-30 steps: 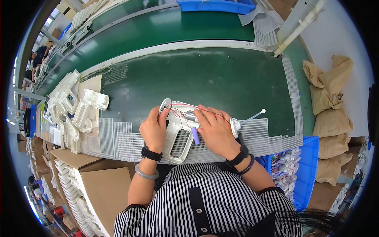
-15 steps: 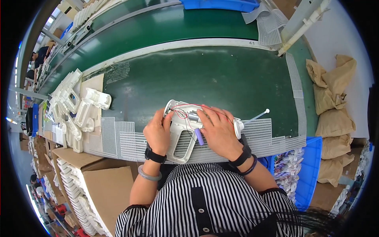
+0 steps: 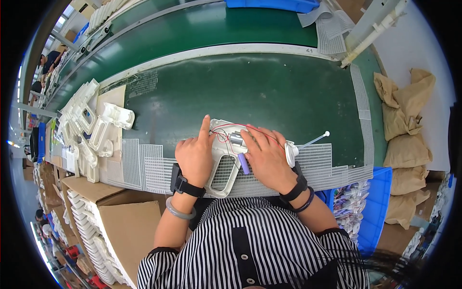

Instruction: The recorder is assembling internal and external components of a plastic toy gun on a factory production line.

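A white plastic gun-shaped housing [image 3: 222, 169] lies open on white mesh [image 3: 144, 166] at the near edge of the green bench. Red wires [image 3: 231, 127] and a small grey motor [image 3: 236, 139] sit inside it. My left hand [image 3: 195, 156] rests on the housing's left side with the index finger stretched up to its top edge. My right hand [image 3: 267, 156] lies flat over the right side, fingers on the wires and motor. A purple cylinder [image 3: 244, 164] pokes out beside my right thumb. A white round part [image 3: 290, 154] shows past my right hand.
A heap of white housing halves [image 3: 89, 130] lies at the left on cardboard. A white stick with a ball tip [image 3: 315, 139] lies at the right. Cardboard boxes [image 3: 115, 226] hold stacked white parts at lower left. A blue bin [image 3: 373, 212] and tan sacks [image 3: 409, 125] stand at the right.
The housing and both hands have shifted slightly to the right. My left index finger has straightened up to the housing's top edge.
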Motion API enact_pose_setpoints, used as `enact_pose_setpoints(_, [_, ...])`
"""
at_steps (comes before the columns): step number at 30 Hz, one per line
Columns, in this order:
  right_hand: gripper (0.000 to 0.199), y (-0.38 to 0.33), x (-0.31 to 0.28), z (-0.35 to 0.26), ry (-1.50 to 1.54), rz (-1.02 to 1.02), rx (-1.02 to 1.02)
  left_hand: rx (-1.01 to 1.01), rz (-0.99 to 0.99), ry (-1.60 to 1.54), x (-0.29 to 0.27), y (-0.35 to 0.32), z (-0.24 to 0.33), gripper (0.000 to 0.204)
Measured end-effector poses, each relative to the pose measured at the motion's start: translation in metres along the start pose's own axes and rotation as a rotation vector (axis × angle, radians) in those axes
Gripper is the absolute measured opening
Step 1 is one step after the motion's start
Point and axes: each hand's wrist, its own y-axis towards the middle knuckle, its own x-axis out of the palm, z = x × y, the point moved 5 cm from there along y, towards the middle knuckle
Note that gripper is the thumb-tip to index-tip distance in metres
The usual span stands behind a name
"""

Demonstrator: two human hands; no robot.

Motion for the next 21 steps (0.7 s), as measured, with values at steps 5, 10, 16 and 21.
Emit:
enact_pose_setpoints(5, [0.059, 0.000, -0.001, -0.001, -0.007, -0.001, -0.003, 0.112, -0.069, 0.184, -0.012, 0.008, 0.003, 0.043])
enact_pose_setpoints(10, [0.058, -0.001, 0.001, -0.003, 0.035, 0.009, -0.017, 0.289, -0.132, 0.260, -0.007, 0.025, -0.001, 0.042])
enact_pose_setpoints(16, [0.057, -0.003, -0.001, -0.004, 0.023, 0.022, -0.020, 0.345, -0.157, 0.199, -0.009, 0.028, -0.007, 0.044])
enact_pose_setpoints(21, [0.056, -0.004, 0.001, -0.002, 0.014, 0.003, -0.010, 0.016, -0.073, -0.281, -0.032, 0.007, -0.016, 0.034])
